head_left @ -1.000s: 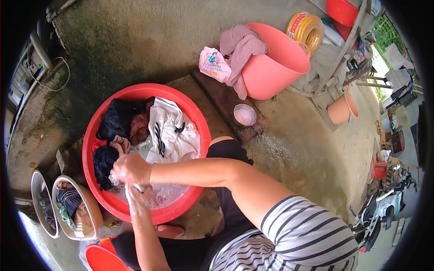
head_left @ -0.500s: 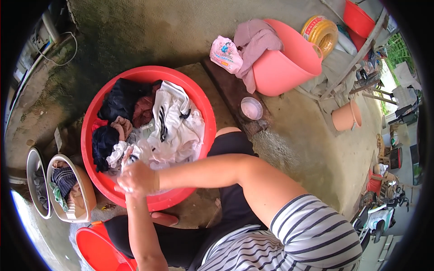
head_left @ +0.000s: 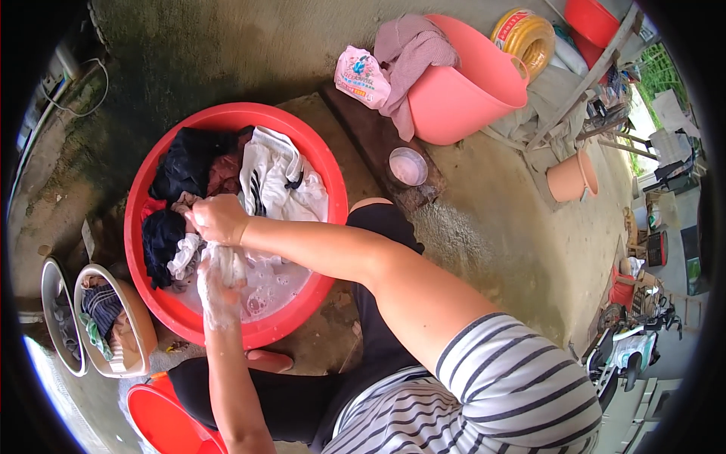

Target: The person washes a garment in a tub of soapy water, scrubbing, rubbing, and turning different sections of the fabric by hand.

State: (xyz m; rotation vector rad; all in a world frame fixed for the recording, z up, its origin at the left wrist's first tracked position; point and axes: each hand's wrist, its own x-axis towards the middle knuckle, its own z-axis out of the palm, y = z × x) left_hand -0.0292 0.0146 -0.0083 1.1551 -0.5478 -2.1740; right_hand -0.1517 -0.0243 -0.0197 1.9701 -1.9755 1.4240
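Note:
A large red basin full of clothes and soapy water is before me. Lathered with suds, my left hand is closed on a wet white cloth at the near left of the basin. Just beyond it, my right hand is clenched on the same cloth, by a small beige cloth. A white garment with dark stripes lies at the far right inside. Dark clothes and a navy one fill the left side.
Two oval tubs, one beige with laundry, stand left of the basin. A red bucket is by my leg. Ahead right are a pink basket with a mauve cloth, a pink detergent bag, a small bowl and an orange-brown bucket.
My hands were together over the basin's near left edge. Now they are apart, the right farther off, with white cloth between them. More sudsy water shows at the near right.

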